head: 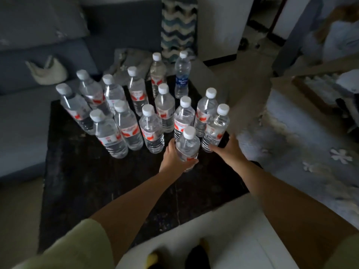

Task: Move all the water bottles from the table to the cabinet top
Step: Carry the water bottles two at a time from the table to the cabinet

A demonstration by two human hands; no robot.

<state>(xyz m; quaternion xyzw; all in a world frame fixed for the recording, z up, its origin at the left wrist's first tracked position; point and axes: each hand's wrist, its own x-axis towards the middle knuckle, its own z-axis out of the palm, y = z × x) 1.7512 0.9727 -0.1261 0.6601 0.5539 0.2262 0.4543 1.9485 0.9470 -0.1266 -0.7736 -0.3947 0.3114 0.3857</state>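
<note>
Head: left hand (172, 155) round bottle (187, 145); right hand (226, 150) at next bottle (214, 131).

The room is dim and bluish, the brightest light falling at the upper right of the frame, the dark bench (81, 171) nearly swallowing detail, soft blur throughout, and wide-angle bending stretching the edges, worst at the lower corners.

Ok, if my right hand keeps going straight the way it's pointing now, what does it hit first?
The right hand points at the bottle at the table's right edge; its fingertips look at or almost on the base already. Depth is unclear, so contact isn't certain.
</note>
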